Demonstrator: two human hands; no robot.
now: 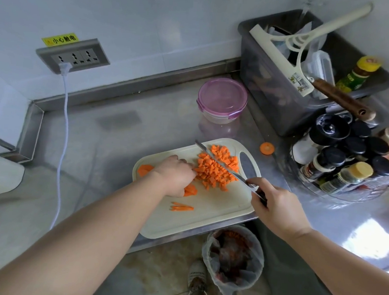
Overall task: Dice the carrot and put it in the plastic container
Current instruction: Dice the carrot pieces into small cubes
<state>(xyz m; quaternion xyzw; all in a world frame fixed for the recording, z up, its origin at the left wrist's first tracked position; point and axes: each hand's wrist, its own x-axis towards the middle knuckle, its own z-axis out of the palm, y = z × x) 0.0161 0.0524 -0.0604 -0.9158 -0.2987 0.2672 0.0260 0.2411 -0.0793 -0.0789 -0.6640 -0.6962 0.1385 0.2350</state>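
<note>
We are dicing on the board (207, 219), right hand (277, 206) gripping the knife (220, 164) across the dice (212, 171) at 1 o'clock, left hand (175, 176) clamping slices (190, 189), while the container (222, 101) at 12 is needing its lid off next.

A heap of small orange carrot cubes (210, 173) lies on the white cutting board (206, 222). The round plastic container (216, 119) stands behind it, purple lid (222, 96) on.

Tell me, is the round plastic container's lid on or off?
On. The pink lid covers the container fully, with its side clips folded down.
</note>
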